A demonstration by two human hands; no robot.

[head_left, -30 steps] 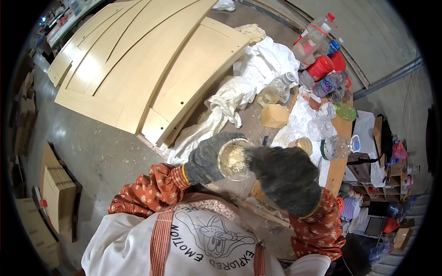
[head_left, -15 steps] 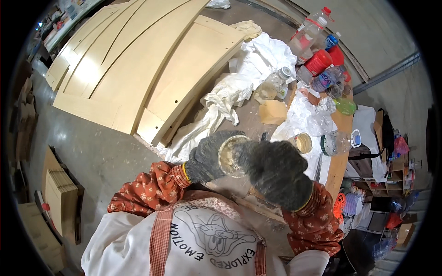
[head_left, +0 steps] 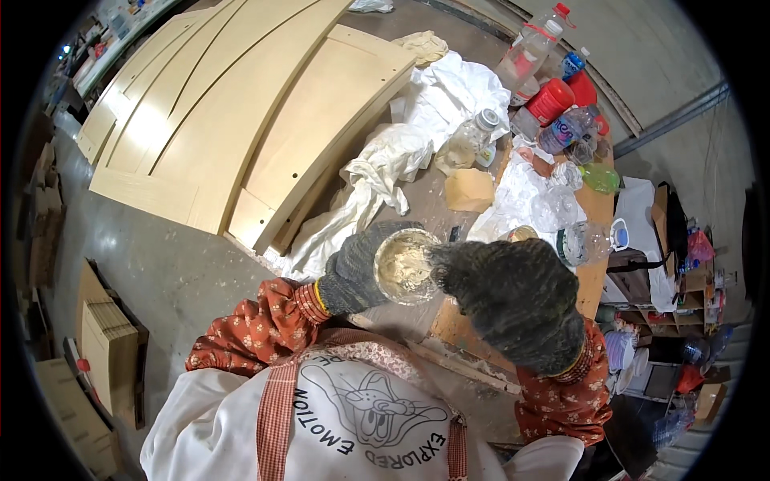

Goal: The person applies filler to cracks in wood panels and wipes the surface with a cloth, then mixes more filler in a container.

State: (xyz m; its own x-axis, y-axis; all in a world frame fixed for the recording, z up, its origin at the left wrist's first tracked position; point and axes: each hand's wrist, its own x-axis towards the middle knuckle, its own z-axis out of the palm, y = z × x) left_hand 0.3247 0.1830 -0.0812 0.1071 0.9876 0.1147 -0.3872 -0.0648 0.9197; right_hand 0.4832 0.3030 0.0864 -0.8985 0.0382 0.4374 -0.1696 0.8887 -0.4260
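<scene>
My left hand [head_left: 348, 271], in a dark knit glove, is wrapped round a small round cup [head_left: 399, 301] from its left side. Pale, crumbly-looking paste [head_left: 411, 271] coats the inside of the cup. At the cup's right rim is my right hand [head_left: 513, 301], gloved alike, with its fingers closed and pointing at the paste. Whatever those fingers hold, if anything, is hidden by the glove. Just beyond my right hand stands a small open jar [head_left: 523, 233], partly covered by it. A tan sanding block or sponge [head_left: 469, 190] lies farther off on the bench.
Cream-coloured door panels [head_left: 233, 120] are stacked at the far left. White cloths [head_left: 385, 164] lie beside them. Plastic bottles [head_left: 573, 128] crowd the far right of the bench, near crumpled white paper [head_left: 521, 188]. A clear bottle [head_left: 481, 128] stands by the cloth. Boards [head_left: 112, 345] are piled on the floor at left.
My right hand has moved right and a little down, uncovering more of the cup. The cup's opening now faces up more, showing the paste. The small jar is more covered.
</scene>
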